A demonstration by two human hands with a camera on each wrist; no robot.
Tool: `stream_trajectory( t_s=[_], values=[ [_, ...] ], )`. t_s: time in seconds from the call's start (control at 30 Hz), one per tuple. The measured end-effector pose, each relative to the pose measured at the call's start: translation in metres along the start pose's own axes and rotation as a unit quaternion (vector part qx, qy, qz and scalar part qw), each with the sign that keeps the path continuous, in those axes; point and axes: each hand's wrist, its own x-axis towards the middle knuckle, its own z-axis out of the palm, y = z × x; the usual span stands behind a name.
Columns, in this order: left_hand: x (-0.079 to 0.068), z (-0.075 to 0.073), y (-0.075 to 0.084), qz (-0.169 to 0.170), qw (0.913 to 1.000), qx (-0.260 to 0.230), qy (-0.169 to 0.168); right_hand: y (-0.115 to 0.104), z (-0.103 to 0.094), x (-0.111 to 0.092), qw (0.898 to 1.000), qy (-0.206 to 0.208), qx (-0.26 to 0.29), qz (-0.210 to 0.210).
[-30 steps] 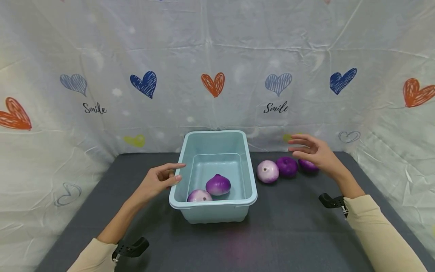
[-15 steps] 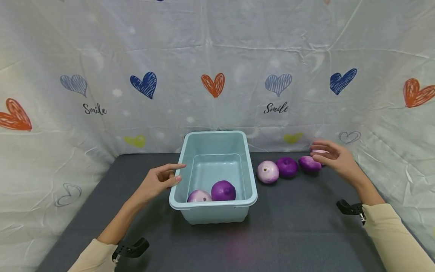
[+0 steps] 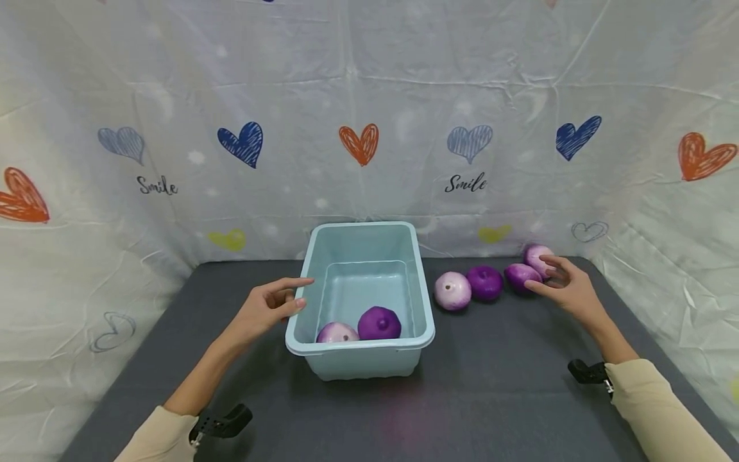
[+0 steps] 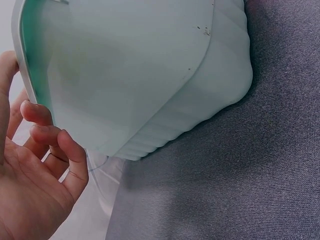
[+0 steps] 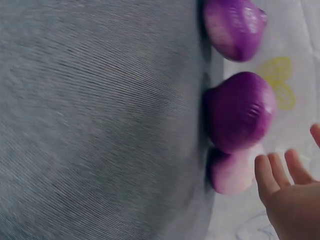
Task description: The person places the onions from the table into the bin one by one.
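A light blue plastic bin [image 3: 369,359] holds two red onions near its front wall: a pale one [image 3: 337,332] and a deep purple one [image 3: 379,323]. My left hand [image 3: 271,307] grips the bin's left rim, with several fingers curled against the outside in the left wrist view. At the far right, my right hand [image 3: 568,289] reaches toward a pale red onion [image 3: 537,255] at the back; its fingertips overlap that onion's edge. The thumb lies by a purple onion [image 3: 521,277] just in front. Relaxed, spread fingers [image 5: 267,175] show in the right wrist view.
Between bin and right hand sit another pale onion [image 3: 453,290] and a dark purple onion [image 3: 485,283], side by side. Grey cloth [image 3: 496,385] covers the table. A white curtain [image 3: 300,160] printed with hearts hangs right behind its back edge.
My right hand has moved right, then lowered beside the back onion. The purple onion in the bin has rolled right and forward. My left hand stays at the rim.
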Motion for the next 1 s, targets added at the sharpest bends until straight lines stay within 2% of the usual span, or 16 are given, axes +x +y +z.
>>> stream_trajectory(
  t_s=[0.17, 0.37, 1.0],
  values=[
    [0.000, -0.001, -0.001, 0.003, 1.0000, -0.001, -0.001, 0.010, 0.009, 0.001, 1.000, 0.007, -0.015, 0.013],
    [0.000, -0.001, -0.001, 0.002, 1.0000, -0.001, -0.002, 0.019, 0.019, 0.005, 1.000, 0.012, -0.023, 0.006],
    [0.000, 0.000, 0.001, 0.005, 0.9999, -0.006, -0.006, 0.025, 0.033, 0.017, 0.996, 0.061, -0.049, 0.049]
  ],
)
